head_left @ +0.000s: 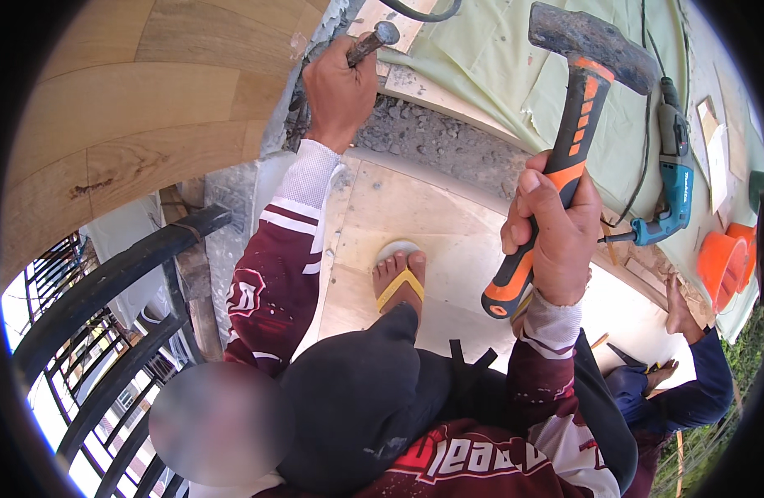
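Observation:
My left hand (pixel 339 93) is wrapped round a metal chisel (pixel 375 41), whose flattened, battered head sticks up above the fist. The chisel's lower end is hidden by the hand, beside the broken edge of the wood-look tiled surface (pixel 179 95). On the right, my right hand (pixel 556 228) grips a hammer (pixel 584 108) by its black and orange handle. The heavy, rough metal head is raised at the top, apart from the chisel. Below the hands lies a strip of grey rubble (pixel 440 133).
A teal power drill (pixel 676 187) with a cable lies on a pale green sheet (pixel 481 62). Orange buckets (pixel 720 267) stand farther right. Another person's leg (pixel 693 394) shows at lower right. A black metal railing (pixel 121 278) runs along the left. My sandalled foot (pixel 399 286) rests on boards.

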`<action>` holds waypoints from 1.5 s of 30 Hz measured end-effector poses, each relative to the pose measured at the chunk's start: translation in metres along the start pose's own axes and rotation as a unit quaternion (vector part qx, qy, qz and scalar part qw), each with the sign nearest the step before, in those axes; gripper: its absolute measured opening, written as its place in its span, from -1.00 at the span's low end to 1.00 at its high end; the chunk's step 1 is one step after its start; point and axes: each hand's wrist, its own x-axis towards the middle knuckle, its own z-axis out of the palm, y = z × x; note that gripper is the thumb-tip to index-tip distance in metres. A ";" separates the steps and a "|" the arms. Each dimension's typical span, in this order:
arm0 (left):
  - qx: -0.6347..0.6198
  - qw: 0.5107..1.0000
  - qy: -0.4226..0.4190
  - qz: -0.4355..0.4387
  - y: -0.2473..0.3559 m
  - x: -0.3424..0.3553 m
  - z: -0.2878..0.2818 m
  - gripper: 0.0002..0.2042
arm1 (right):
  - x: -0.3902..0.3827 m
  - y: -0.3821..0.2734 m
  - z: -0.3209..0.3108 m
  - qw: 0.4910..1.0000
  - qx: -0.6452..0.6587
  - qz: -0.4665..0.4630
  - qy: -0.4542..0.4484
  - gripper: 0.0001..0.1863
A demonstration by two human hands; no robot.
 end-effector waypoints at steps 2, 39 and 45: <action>0.002 0.999 0.004 -0.033 -0.005 0.007 0.000 -0.70 | -0.001 -0.001 0.002 1.000 0.003 -0.002 -0.009 -0.88; 0.140 0.868 -0.462 0.114 -0.009 -0.088 0.037 -0.85 | 0.022 0.019 -0.060 0.992 0.075 -0.012 0.099 -0.86; 0.092 0.872 -0.462 0.137 -0.012 -0.096 0.038 -0.74 | 0.025 0.052 -0.049 0.978 0.148 0.022 0.145 -0.84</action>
